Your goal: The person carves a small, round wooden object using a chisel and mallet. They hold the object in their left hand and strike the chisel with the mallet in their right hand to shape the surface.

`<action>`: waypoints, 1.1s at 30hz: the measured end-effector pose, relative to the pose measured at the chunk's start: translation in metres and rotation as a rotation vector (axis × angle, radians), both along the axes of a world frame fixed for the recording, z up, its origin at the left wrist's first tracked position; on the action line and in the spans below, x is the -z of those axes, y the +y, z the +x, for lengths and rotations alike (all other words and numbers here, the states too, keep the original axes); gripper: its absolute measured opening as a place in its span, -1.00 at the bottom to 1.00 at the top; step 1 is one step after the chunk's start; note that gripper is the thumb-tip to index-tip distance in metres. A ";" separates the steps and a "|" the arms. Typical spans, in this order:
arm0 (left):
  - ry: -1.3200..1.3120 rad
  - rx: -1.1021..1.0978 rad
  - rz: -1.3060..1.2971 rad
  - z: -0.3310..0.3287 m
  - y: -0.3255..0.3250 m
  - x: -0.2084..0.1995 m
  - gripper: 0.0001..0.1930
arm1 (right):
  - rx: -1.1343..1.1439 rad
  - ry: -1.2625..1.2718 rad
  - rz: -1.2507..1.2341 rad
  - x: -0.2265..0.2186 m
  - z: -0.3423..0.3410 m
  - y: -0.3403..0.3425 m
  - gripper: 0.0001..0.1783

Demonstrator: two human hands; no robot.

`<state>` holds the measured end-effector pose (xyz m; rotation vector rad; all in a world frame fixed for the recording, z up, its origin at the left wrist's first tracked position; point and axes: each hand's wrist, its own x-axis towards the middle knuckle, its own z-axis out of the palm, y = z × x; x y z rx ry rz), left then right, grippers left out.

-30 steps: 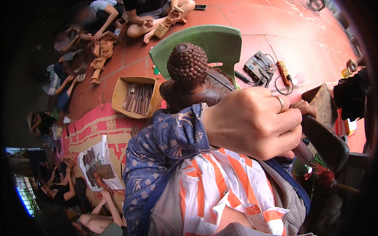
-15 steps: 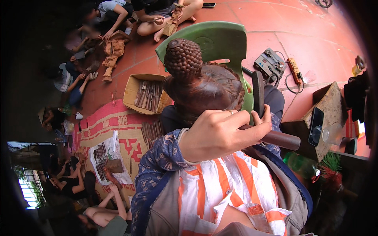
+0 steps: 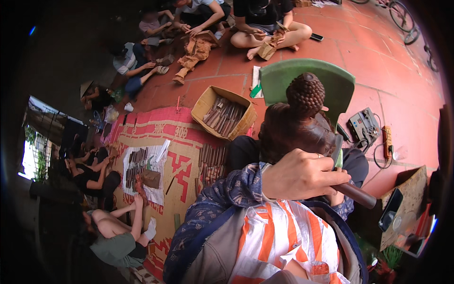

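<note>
Head view: statue (image 3: pixel 295 124) just beyond the left hand (image 3: pixel 302 176), before 1 green chair (image 3: pixel 343 79).
Statue head (image 3: pixel 306 93): curls look fully carved; the front is hidden, so what is left cannot be told.
Left hand: fingers closed round 1 brown handle (image 3: pixel 358 195).
Right hand (image 3: pixel 336 199): mostly hidden; its grip cannot be told.
Box (image 3: pixel 244 124): many tools (image 3: pixel 224 116), left of the statue.

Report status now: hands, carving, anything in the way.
Left hand over dark cylindrical handle; right hand mostly hidden. Dark carved figure just ahead, green chair back beyond. Left hand blocks view of right's grip.
</note>
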<state>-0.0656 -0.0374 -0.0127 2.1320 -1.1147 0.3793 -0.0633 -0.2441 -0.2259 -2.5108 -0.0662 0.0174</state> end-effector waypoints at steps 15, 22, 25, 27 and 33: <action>-0.055 -0.192 -0.347 -0.013 0.025 -0.003 -0.82 | -0.366 -0.604 1.327 -0.159 0.034 0.008 -0.41; -0.112 -0.282 -0.387 -0.011 0.040 -0.006 -0.87 | -0.243 -0.630 1.520 -0.181 0.046 0.033 -0.48; -0.135 -0.321 -0.417 -0.011 0.034 -0.006 -0.88 | -0.425 -0.471 1.233 -0.188 0.042 0.038 -0.51; -0.148 -0.332 -0.434 -0.011 0.028 -0.005 -0.89 | -0.577 -0.342 1.216 -0.191 0.041 0.044 -0.71; -0.264 -0.314 -0.416 -0.006 0.028 -0.006 -0.85 | -0.568 -0.319 1.156 -0.192 0.043 0.040 -0.70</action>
